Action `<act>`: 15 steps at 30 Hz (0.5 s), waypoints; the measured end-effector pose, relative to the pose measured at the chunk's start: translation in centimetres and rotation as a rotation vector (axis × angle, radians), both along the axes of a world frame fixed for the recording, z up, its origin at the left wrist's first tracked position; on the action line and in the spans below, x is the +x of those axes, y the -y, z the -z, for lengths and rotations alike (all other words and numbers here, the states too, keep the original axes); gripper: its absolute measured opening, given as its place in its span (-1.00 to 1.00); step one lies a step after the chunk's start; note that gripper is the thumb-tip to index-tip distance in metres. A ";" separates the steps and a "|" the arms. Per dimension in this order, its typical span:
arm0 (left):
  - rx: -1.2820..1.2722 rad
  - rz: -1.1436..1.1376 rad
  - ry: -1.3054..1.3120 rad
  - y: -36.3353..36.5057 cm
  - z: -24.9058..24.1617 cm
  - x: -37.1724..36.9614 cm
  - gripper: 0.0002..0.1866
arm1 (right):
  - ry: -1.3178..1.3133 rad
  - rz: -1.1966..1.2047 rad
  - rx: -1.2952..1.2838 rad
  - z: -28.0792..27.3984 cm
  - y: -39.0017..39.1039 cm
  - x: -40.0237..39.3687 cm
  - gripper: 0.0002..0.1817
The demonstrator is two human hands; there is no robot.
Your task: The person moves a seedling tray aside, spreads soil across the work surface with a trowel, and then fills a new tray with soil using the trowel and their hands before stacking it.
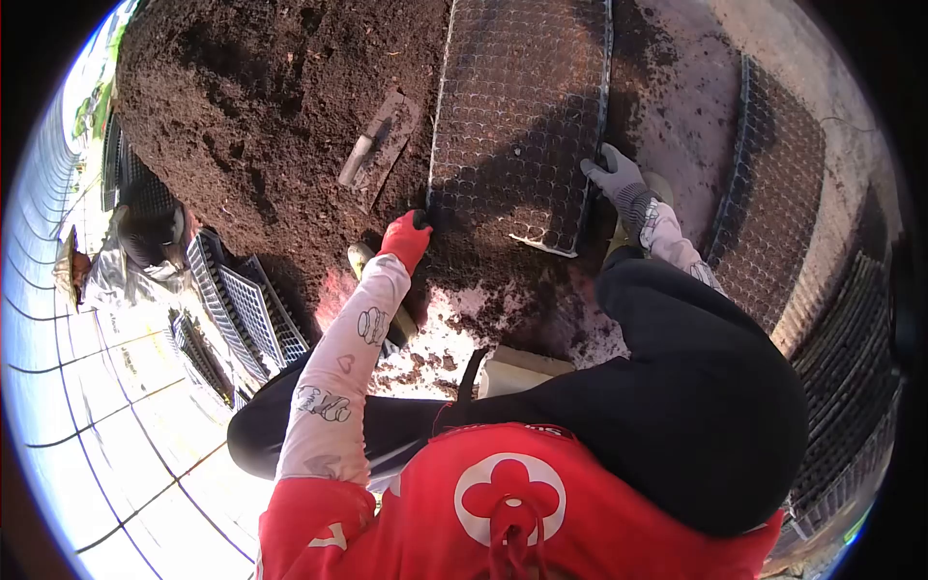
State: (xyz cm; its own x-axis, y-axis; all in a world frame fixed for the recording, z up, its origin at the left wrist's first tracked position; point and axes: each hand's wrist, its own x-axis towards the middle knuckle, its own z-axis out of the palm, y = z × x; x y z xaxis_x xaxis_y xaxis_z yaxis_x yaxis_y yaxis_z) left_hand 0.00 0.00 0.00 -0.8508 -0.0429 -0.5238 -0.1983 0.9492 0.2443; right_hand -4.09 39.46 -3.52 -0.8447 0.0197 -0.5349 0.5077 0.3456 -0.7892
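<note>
A long seedling tray (522, 116) filled with dark soil lies in front of me, its near end partly covered by loose soil. My left hand (406, 240), in a red glove with dark fingertips, is closed at the tray's near left corner. On the right edge of the tray, my right hand (617, 179), in a grey glove, has its thumb and fingers at the rim; the fingertips are partly hidden. A trowel (382, 145) with a flat blade rests on the soil heap (261, 116), left of the tray.
Another filled tray (773, 184) lies to the right. Stacked black trays (846, 377) stand at the far right, and empty trays (246, 309) lean at the left. A person (145, 251) is at the left edge. A pale block (522, 372) sits between my legs.
</note>
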 end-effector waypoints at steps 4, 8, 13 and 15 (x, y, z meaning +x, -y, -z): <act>-0.109 0.183 0.036 -4.2 -4.9 4.5 -0.51 | 0.169 0.002 -0.225 -2.7 0.1 1.4 -0.39; 0.063 0.698 -0.208 -11.7 -7.5 6.6 -0.49 | 0.247 -0.031 -0.304 -0.9 0.6 3.2 -0.54; 0.038 1.001 -0.263 -16.5 -5.0 8.3 -0.40 | 0.231 -0.040 -0.355 -1.8 0.3 3.0 -0.58; 0.017 0.951 -0.226 -14.4 -4.0 7.8 -0.38 | 0.220 -0.023 -0.358 -2.4 0.2 3.2 -0.60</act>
